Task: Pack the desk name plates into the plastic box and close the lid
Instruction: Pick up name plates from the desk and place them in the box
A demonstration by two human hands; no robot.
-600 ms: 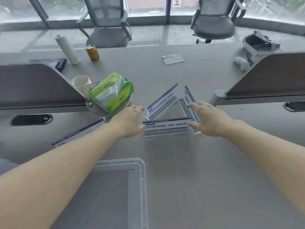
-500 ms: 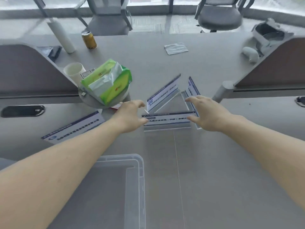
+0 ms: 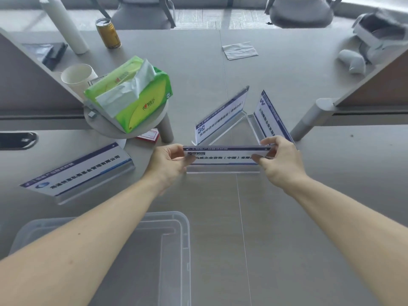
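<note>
The left hand [image 3: 170, 163] pinched the left end of the near name plate [image 3: 223, 157], which stood on the desk [image 3: 309, 217] between both hands. The right hand [image 3: 279, 161] pinched its right end. The plastic box [image 3: 176, 250] lay nearer, lower left.

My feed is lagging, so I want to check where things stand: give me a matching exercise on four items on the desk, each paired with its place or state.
Things:
1. Nearest clear acrylic name plate
2. Green soft tissue pack
3. Clear plastic box
4. Gold drink can

Places or states:
A. Far side of the desk, upright
B. Near edge, open, nothing seen inside
C. Held at both ends by the left hand and right hand
D. On a small round grey stand

Pairs: 1-C, 2-D, 3-B, 4-A
</note>
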